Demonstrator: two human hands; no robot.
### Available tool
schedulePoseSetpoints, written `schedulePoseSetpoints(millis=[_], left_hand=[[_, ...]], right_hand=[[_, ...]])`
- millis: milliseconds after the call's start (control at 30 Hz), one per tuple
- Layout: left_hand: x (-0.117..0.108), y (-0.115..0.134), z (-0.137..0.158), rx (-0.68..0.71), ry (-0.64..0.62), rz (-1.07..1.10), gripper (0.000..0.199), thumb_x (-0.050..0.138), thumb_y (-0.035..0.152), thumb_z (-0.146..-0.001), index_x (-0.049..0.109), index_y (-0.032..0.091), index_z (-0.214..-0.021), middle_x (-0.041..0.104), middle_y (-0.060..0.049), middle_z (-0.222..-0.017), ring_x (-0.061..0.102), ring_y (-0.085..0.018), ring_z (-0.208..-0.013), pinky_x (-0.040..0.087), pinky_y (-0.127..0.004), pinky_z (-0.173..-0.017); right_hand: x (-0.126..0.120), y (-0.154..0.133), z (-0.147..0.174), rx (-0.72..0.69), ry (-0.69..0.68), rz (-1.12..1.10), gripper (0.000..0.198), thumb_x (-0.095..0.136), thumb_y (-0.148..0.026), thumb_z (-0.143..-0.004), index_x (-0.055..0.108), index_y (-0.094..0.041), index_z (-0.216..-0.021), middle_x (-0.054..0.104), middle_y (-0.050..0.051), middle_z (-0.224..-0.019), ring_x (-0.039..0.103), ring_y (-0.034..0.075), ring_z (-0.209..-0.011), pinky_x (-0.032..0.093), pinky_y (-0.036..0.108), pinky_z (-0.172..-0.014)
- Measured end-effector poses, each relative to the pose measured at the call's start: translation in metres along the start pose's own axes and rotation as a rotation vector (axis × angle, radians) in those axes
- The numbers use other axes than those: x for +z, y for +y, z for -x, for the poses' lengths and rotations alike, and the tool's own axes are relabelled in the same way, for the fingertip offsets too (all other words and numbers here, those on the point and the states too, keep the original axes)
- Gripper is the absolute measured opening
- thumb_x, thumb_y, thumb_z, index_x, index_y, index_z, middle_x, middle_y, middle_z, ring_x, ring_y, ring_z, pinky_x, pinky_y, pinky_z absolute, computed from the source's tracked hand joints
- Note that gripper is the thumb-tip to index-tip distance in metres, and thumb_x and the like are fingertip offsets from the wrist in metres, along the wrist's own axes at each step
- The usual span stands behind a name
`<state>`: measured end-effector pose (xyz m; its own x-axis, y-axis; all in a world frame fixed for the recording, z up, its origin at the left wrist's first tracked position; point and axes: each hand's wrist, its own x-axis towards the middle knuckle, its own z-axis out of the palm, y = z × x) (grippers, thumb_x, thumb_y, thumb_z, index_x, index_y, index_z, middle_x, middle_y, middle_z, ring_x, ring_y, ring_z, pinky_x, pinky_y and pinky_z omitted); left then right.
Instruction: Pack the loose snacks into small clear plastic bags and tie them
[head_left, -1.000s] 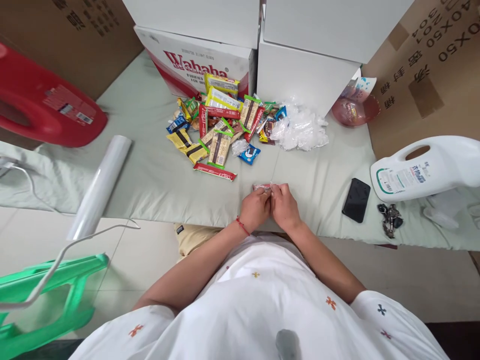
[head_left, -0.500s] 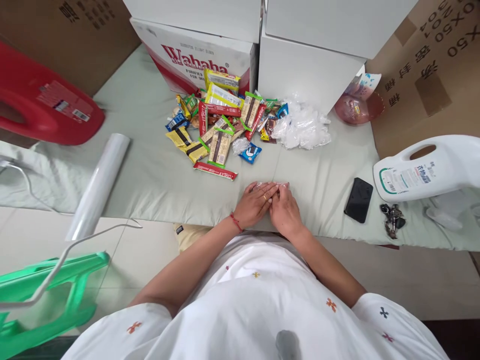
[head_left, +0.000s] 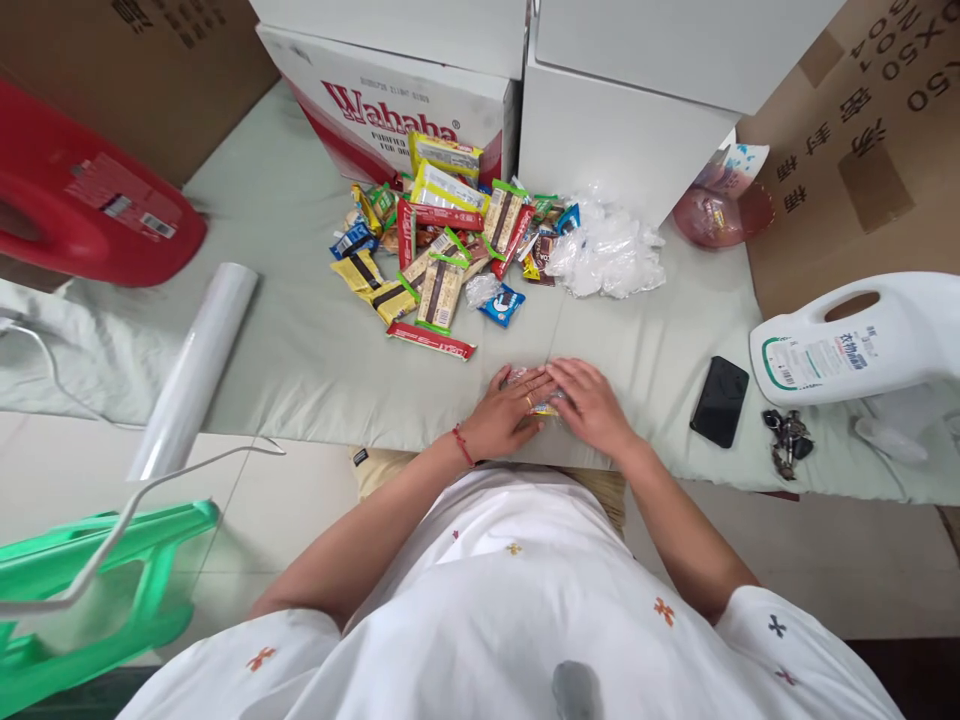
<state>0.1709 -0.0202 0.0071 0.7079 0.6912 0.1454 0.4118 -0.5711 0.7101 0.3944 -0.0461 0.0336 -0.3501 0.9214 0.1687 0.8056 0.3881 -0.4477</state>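
My left hand [head_left: 504,416], with a ring and a red cord at the wrist, lies with its fingers stretched over a small packet in clear plastic [head_left: 545,409]. Yellow and blue print shows through at its lower edge; the rest is covered, so its kind is unclear. My right hand [head_left: 594,408] rests flat from the other side, fingers extended, their tips meeting the left fingers over the packet. Beyond the hands are a red-wrapped bar [head_left: 431,341], a small blue packet [head_left: 502,304] and a heap of snack bars [head_left: 442,220].
Crumpled clear plastic bags [head_left: 609,250] lie beside the heap, before white boxes [head_left: 615,140]. To the right are a phone [head_left: 719,402], keys [head_left: 787,442] and a white jug [head_left: 870,340]. At left are a film roll [head_left: 196,370] and a red jug [head_left: 97,200].
My right hand has shifted right and flattened out, its fingers spreading. Part of the packet's yellow and blue print now shows between the hands. My left hand stays on the packet.
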Motion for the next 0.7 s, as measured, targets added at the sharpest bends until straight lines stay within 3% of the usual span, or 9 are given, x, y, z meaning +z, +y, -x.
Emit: schedulePoseSetpoints(millis=[67,133,200,267,367,500,700], left_hand=[[-0.01,0.0,0.008,-0.041,0.115,0.204,0.057,0.059,0.032,-0.093,0.053,0.025,-0.149,0.053,-0.012,-0.155,0.04,-0.029,-0.15,0.014,-0.056,-0.127],[-0.018,-0.002,0.018,-0.107,0.337,0.351,0.041,0.056,0.032,-0.094,0.066,0.025,-0.133,0.065,-0.009,-0.142,0.044,-0.028,-0.147,0.023,-0.053,-0.125],[-0.023,-0.008,0.025,-0.198,0.558,0.365,0.031,0.05,0.032,-0.097,0.074,0.025,-0.116,0.072,-0.008,-0.129,0.052,-0.026,-0.139,0.034,-0.05,-0.12],[-0.021,-0.015,0.026,-0.289,0.646,0.256,0.033,0.046,0.031,-0.099,0.077,0.024,-0.109,0.075,-0.007,-0.121,0.059,-0.024,-0.126,0.041,-0.047,-0.113],[-0.009,-0.02,0.018,-0.323,0.503,0.025,0.033,0.049,0.034,-0.1,0.076,0.024,-0.116,0.073,-0.008,-0.124,0.059,-0.025,-0.118,0.042,-0.047,-0.109],[0.012,-0.007,0.005,-0.251,0.284,-0.177,0.037,0.051,0.035,-0.101,0.069,0.028,-0.131,0.062,-0.008,-0.146,0.049,-0.029,-0.135,0.037,-0.051,-0.112],[0.019,0.009,0.001,-0.216,0.193,-0.308,0.052,0.033,0.027,-0.106,0.039,0.025,-0.158,0.051,-0.013,-0.156,0.039,-0.027,-0.15,0.004,-0.062,-0.125]], right_hand=[[0.02,-0.001,-0.009,-0.01,-0.068,0.078,0.05,0.041,-0.035,-0.106,0.046,-0.022,-0.154,0.056,0.011,-0.151,0.042,0.027,-0.145,0.028,0.054,-0.121],[0.031,-0.003,-0.01,0.011,-0.081,0.129,0.05,0.036,-0.036,-0.108,0.043,-0.022,-0.155,0.054,0.011,-0.153,0.039,0.026,-0.147,0.023,0.055,-0.123],[0.033,-0.004,-0.008,0.01,-0.084,0.15,0.05,0.035,-0.036,-0.108,0.044,-0.022,-0.155,0.053,0.011,-0.154,0.039,0.026,-0.146,0.021,0.054,-0.123],[0.031,-0.004,-0.006,0.003,-0.081,0.155,0.05,0.034,-0.036,-0.108,0.045,-0.021,-0.154,0.053,0.011,-0.154,0.039,0.026,-0.145,0.02,0.053,-0.123],[0.028,-0.003,-0.005,0.005,-0.078,0.155,0.05,0.034,-0.037,-0.108,0.045,-0.02,-0.154,0.053,0.01,-0.154,0.04,0.026,-0.144,0.021,0.053,-0.123],[0.03,-0.004,-0.007,0.008,-0.09,0.159,0.051,0.034,-0.036,-0.108,0.043,-0.02,-0.155,0.052,0.012,-0.155,0.039,0.027,-0.145,0.02,0.055,-0.122],[0.031,-0.005,-0.006,0.031,-0.1,0.198,0.055,0.033,-0.036,-0.108,0.037,-0.017,-0.159,0.049,0.016,-0.156,0.036,0.032,-0.147,0.018,0.063,-0.121]])
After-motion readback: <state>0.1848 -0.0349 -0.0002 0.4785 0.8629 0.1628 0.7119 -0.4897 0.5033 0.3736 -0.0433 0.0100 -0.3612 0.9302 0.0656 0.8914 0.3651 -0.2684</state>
